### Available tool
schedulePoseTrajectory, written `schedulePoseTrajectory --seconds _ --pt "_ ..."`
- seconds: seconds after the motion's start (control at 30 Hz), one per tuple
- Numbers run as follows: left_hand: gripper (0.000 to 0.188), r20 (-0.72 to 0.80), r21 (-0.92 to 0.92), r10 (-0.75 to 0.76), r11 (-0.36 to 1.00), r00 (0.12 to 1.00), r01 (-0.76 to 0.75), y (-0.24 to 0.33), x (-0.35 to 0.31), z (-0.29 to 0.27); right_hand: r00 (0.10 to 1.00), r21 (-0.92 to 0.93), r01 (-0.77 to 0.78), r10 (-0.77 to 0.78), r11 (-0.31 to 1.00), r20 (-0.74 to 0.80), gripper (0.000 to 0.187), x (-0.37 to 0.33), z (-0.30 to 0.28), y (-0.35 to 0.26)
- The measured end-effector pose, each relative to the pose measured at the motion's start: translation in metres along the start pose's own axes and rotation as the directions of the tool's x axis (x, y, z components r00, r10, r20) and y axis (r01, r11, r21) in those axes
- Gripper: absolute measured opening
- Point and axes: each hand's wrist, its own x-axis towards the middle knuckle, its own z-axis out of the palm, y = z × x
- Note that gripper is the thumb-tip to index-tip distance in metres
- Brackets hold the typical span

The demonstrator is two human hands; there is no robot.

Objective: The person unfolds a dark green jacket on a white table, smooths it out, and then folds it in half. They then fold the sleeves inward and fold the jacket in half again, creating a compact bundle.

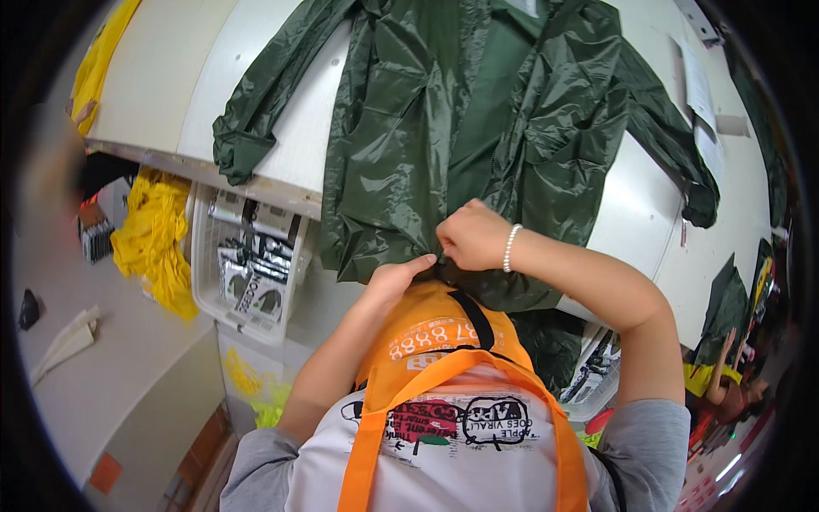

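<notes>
You're in what looks like a garment workshop: a long table (239, 51), green jacket (384, 154), crate (269, 331) of packets (264, 260), another worker (727, 395).

Your head camera looks down and forward from above your chest (452, 469), facing the dark green jacket (388, 145) from its hem side, close enough that its upper end leaves the frame. Far left of the jacket, the fisheye view seems blurred.
</notes>
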Motion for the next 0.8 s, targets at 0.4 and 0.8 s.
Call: schedulePoseTrajectory --seconds 0.4,0.8 --pt "0.021 0.181 -0.324 0.149 0.942 0.972 -0.084 -0.005 0.0 0.004 0.881 0.113 0.046 0.013 0.992 -0.474 0.024 -0.029 0.038 -0.004" --pt "0.033 0.09 0.051 -0.068 0.997 0.994 0.064 0.013 -0.022 0.008 0.937 0.123 0.185 -0.137 0.975 -0.32 0.007 -0.028 0.014 0.021"
